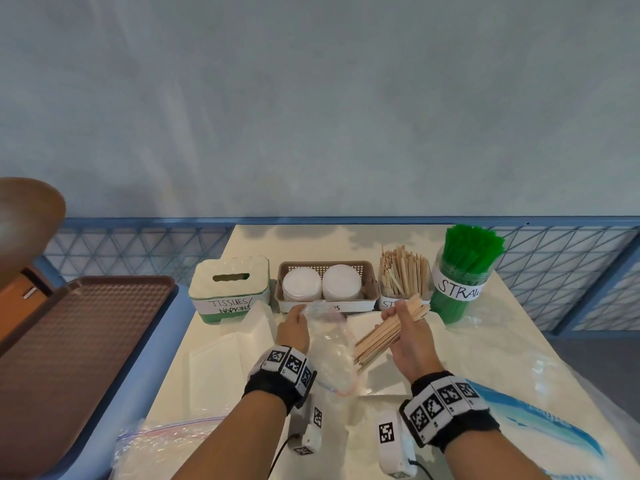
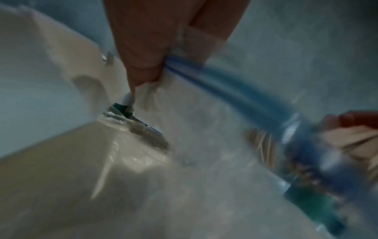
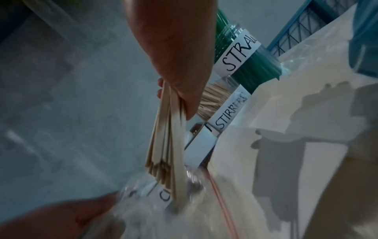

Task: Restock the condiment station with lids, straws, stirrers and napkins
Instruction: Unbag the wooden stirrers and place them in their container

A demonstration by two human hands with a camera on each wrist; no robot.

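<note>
My right hand (image 1: pixel 405 315) grips a bundle of wooden stirrers (image 1: pixel 382 336), seen fanned out in the right wrist view (image 3: pixel 165 152), just in front of the stirrer container (image 1: pixel 403 282). My left hand (image 1: pixel 294 323) pinches the top edge of a clear zip bag (image 1: pixel 330 344), its blue seal (image 2: pixel 225 84) showing by my fingers (image 2: pixel 143 61). Along the back stand a tissue/napkin box (image 1: pixel 230 289), a basket of white lids (image 1: pixel 327 285) and a jar of green straws (image 1: pixel 462 271). Loose white napkins (image 1: pixel 221 358) lie in front of the box.
A brown tray (image 1: pixel 79 344) rests on a blue surface to the left. Another zip bag (image 1: pixel 162 445) lies at the near left table edge, and a large plastic bag with blue print (image 1: pixel 540 417) at the near right. A blue railing (image 1: pixel 568 271) runs behind.
</note>
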